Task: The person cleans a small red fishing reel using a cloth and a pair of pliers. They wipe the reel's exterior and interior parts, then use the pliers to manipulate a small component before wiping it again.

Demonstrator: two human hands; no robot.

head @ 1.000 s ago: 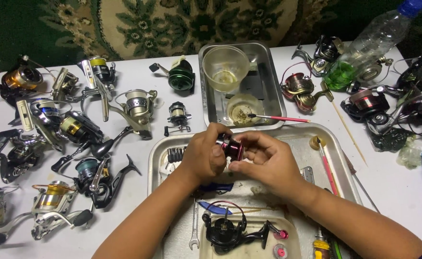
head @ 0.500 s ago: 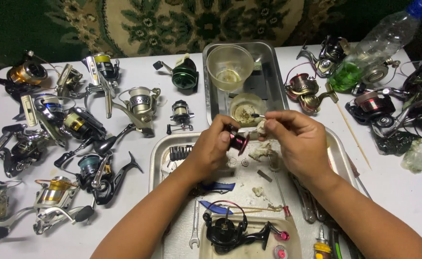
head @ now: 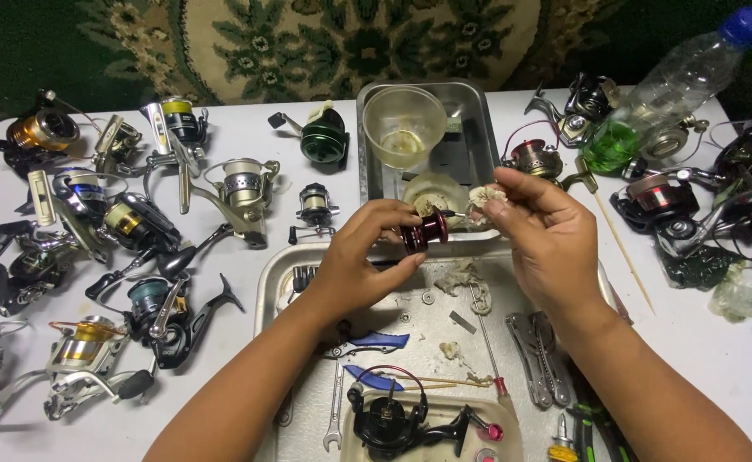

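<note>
Seen from the head camera looking down, the left hand [head: 354,261] pinches a small dark red spool [head: 423,231] between thumb and fingertips, holding it on its side above the far edge of a large metal tray [head: 275,278]. Just to the right of that grip, apart from the spool, the right hand [head: 540,244] presses its thumb and fingers together on a small whitish wad [head: 483,198]. Just beyond both grips sits a smaller steel pan [head: 471,141] holding a clear plastic cup [head: 403,127]. Below the hands, toward the person, folding pliers [head: 540,359], a wrench [head: 335,412] and a black reel body [head: 393,419] lie in the tray. Well left of the grip, many fishing reels [head: 128,222] crowd the white table [head: 247,128]; to the far right lies a clear bottle of green liquid [head: 658,94].
</note>
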